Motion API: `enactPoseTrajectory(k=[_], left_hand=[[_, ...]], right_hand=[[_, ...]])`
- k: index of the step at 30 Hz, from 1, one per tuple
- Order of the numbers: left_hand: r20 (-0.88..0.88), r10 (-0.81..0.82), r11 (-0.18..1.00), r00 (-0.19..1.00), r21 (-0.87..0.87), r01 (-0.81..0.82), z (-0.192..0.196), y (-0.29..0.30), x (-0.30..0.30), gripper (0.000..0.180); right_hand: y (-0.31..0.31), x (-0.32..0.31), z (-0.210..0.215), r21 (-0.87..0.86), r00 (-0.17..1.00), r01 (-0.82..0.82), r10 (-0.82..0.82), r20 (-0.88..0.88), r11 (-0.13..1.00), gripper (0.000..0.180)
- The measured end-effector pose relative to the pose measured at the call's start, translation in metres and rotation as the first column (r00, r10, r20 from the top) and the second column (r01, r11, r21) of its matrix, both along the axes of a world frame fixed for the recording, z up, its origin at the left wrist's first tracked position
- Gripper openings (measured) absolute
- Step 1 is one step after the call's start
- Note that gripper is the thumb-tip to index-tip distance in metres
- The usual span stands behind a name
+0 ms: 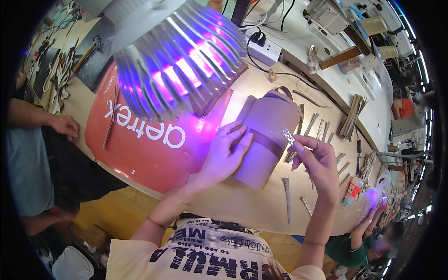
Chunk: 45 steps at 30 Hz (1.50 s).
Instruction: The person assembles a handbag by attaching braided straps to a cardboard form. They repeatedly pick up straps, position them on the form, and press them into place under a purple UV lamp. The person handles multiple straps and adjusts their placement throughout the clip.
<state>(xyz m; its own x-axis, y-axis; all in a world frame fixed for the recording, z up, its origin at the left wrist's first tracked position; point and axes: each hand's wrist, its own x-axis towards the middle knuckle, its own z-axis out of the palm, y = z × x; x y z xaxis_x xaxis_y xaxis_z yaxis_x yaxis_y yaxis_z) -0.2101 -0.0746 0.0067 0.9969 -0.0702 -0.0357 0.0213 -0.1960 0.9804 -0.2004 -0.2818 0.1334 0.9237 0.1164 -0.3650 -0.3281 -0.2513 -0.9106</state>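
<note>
A short, pale, shiny braided strip (pixel 288 136) is pinched between the thumb and fingers of my right hand (pixel 321 167), its end pointing up and left over the work surface. My left hand (pixel 223 153) lies against the left side of a brown cylindrical roll (pixel 261 163), its thumb and bent fingers apart near the end of a darker brown band (pixel 266 143) wrapped round it. The roll lies slanted on the table (pixel 247 212) in front of me. My left palm is hidden.
Several braided strips (pixel 288 200) lie right of the roll. A glue bottle (pixel 353 191) and bundled strips (pixel 353 116) are farther right. A large lamp (pixel 182 60) hangs over a red sheet (pixel 149 158). Another person's hand (pixel 65 126) is at left; a power strip (pixel 263 49) stands behind.
</note>
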Motion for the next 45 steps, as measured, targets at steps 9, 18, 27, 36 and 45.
enactPoseTrajectory(k=[9, 18, 27, 36, 45], left_hand=[[-0.172, -0.016, 0.920, 0.985, -0.389, -0.053, 0.020, 0.003, 0.013, 0.015], [-0.331, -0.157, 0.690, 0.930, -0.710, -0.136, -0.015, 0.016, 0.010, 0.039], [-0.334, -0.155, 0.695, 0.930, -0.706, -0.137, -0.011, 0.018, 0.005, 0.042], [-0.335, -0.163, 0.689, 0.928, -0.712, -0.136, 0.007, 0.019, 0.008, 0.044], [-0.321, -0.110, 0.722, 0.941, -0.676, -0.146, 0.009, 0.015, 0.002, 0.047]], right_hand=[[0.022, 0.003, -0.013, 0.035, 0.998, -0.045, 0.046, -0.039, 0.998, 0.024], [0.051, 0.014, -0.017, -0.169, 0.993, -0.117, 0.117, -0.012, 0.979, 0.021], [0.062, 0.014, -0.013, -0.279, 0.994, -0.088, 0.103, 0.037, 0.956, 0.014], [0.065, 0.009, -0.022, -0.312, 0.992, -0.022, 0.060, 0.115, 0.950, 0.014], [0.062, 0.010, -0.027, -0.318, 0.989, -0.052, 0.092, 0.113, 0.947, 0.019]])
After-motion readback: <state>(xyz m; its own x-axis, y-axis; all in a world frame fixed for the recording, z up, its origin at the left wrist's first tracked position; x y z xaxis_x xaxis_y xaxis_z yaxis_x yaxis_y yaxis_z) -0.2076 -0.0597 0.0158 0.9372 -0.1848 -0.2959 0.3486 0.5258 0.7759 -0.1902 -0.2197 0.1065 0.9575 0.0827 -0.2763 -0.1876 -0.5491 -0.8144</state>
